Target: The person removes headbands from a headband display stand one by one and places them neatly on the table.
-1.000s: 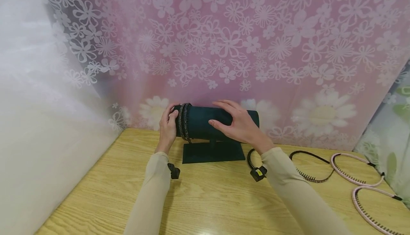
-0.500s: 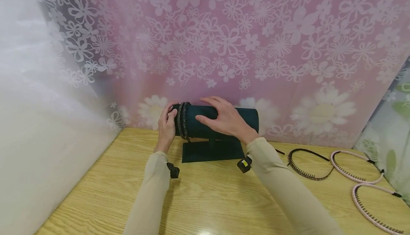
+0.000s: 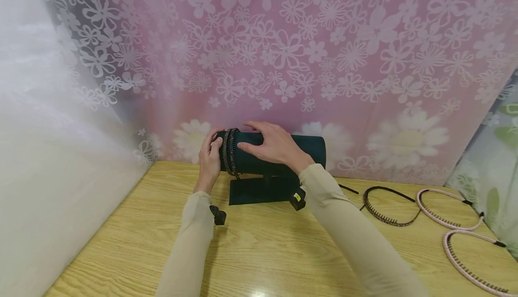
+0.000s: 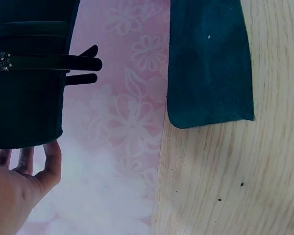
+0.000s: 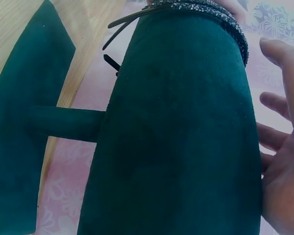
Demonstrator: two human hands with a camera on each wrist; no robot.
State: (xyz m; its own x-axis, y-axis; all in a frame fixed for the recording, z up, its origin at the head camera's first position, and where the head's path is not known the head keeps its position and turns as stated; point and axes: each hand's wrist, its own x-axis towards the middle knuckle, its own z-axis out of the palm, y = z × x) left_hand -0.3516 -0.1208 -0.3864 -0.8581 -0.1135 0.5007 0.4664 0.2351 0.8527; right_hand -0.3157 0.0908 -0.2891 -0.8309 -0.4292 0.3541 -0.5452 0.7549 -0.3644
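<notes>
A dark green headband display stand, its padded roll (image 3: 309, 148) on a flat base (image 3: 251, 191), stands near the curtain. Several dark glittery headbands (image 3: 229, 153) hug the roll close together near its left end. My left hand (image 3: 209, 160) grips that end, with thumb in front; in the left wrist view its fingers curl at the roll's edge, beside the headbands' tips (image 4: 83, 63). My right hand (image 3: 277, 144) lies over the roll's middle, fingers extended, thumb pointing at the headbands. In the right wrist view the right hand (image 5: 289, 171) is alongside the roll, holding nothing.
Right of the stand on the wooden table (image 3: 259, 252) lie a dark toothed headband (image 3: 384, 219) and two pink ones, a far one (image 3: 435, 218) and a nearer one (image 3: 457, 265). Another dark band (image 3: 349, 189) is partly behind my right sleeve. A pink floral curtain (image 3: 283, 63) hangs close behind.
My right hand has slid left along the roll, from its right part toward the headbands. My left hand keeps its grip on the left end.
</notes>
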